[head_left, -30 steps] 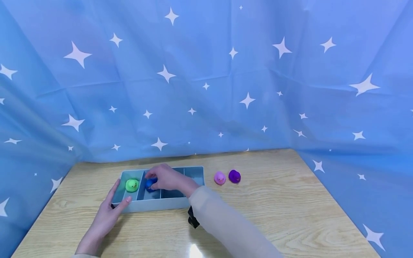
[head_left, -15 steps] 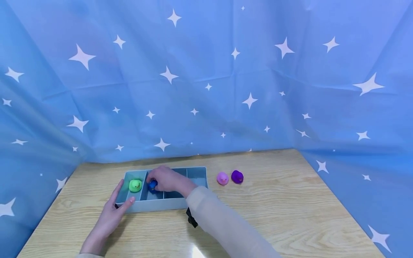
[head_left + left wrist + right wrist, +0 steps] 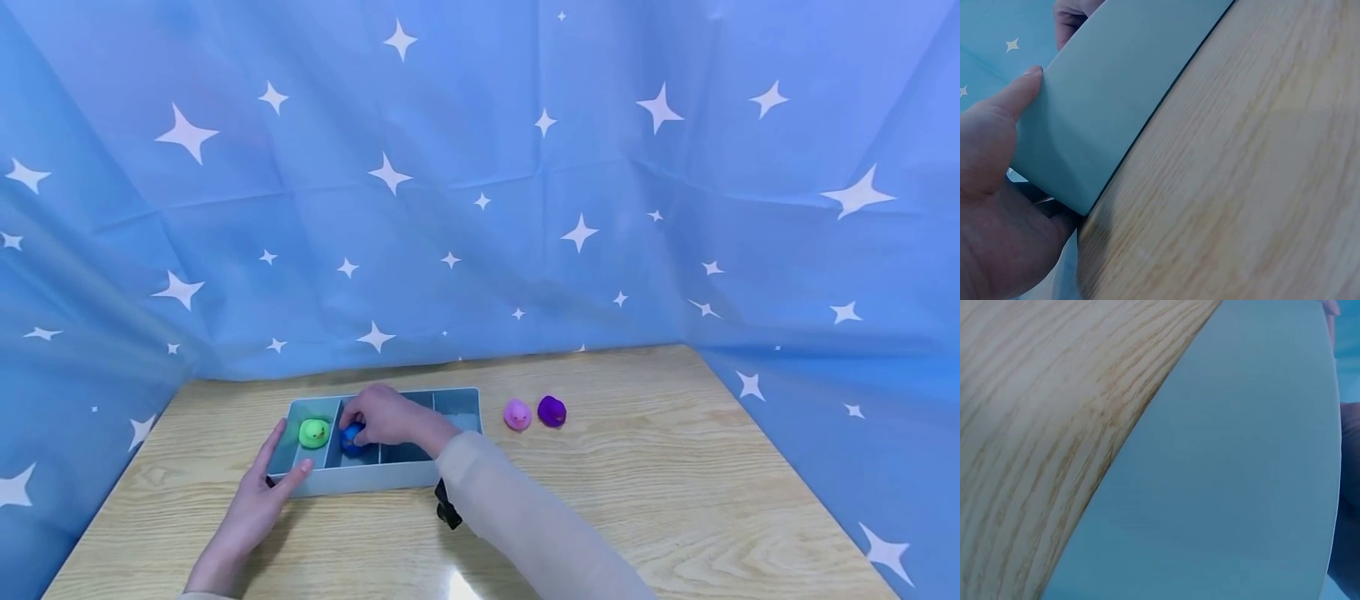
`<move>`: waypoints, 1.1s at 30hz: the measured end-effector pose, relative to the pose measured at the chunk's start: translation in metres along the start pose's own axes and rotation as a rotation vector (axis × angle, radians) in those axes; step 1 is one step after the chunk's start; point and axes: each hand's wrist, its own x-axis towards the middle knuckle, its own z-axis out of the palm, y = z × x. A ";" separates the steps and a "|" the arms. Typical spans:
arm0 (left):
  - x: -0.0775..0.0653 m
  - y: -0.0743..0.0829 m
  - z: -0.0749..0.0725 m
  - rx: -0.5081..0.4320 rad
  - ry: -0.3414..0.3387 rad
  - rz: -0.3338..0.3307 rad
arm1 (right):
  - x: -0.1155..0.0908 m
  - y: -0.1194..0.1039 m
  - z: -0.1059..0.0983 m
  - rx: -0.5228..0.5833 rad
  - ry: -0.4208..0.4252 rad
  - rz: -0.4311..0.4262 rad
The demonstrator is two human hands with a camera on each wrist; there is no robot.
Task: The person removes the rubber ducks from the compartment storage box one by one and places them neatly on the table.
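Note:
A light blue divided box (image 3: 367, 479) sits toward the left of the table in the head view. My left hand (image 3: 255, 500) holds its front left corner, with the thumb at the front wall's top edge and the fingers along the left side. In the second compartment from the left, my right hand (image 3: 390, 418) pinches a blue toy duck (image 3: 349, 440), partly hidden by the fingers. A green toy duck (image 3: 313, 432) lies in the leftmost compartment. The box's front wall (image 3: 1229, 450) fills much of the right wrist view.
To the right of the box, a pink toy duck (image 3: 517, 415) and a purple toy duck (image 3: 552, 412) lie side by side on the wooden table (image 3: 675, 500). A blue curtain with white stars (image 3: 480, 167) hangs behind the table and along its sides.
The right fingers and the blue duck shift slightly within the second compartment. My left hand keeps its hold on the box corner. The head view drifts a little.

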 end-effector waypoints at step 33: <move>0.002 0.001 0.000 -0.001 -0.012 -0.020 | -0.043 -0.003 -0.023 0.496 0.068 0.025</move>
